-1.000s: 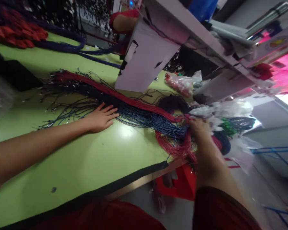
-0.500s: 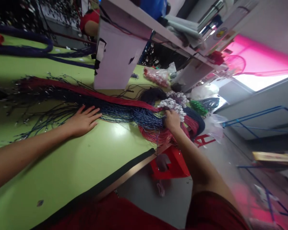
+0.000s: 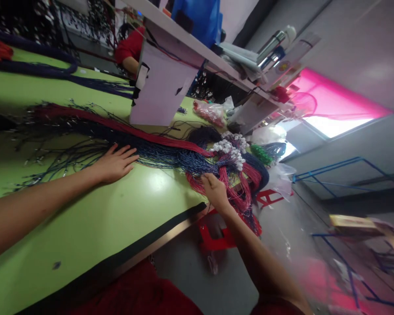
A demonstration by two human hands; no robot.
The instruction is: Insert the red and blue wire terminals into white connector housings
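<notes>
A long bundle of dark blue cords lies across the table, with a strip of red cords along its far side. My left hand rests flat on the near edge of the blue cords, fingers spread. At the looped right end, my right hand has its fingers closed at the edge of the blue cords; its fingertips are partly hidden. White tags cluster just beyond that hand. Looped red cords hang beside it over the table edge. Loose cord ends with small metal tips fan out on the left.
The green table has a dark front edge. A white panel holds up a shelf at the back. A red stool stands below the table's right end. Across the table, a person's red sleeve shows.
My right hand has moved left and nearer to me, away from the white tags. More red loops show beside it. My left hand stays on the cords. The view has shifted slightly.
</notes>
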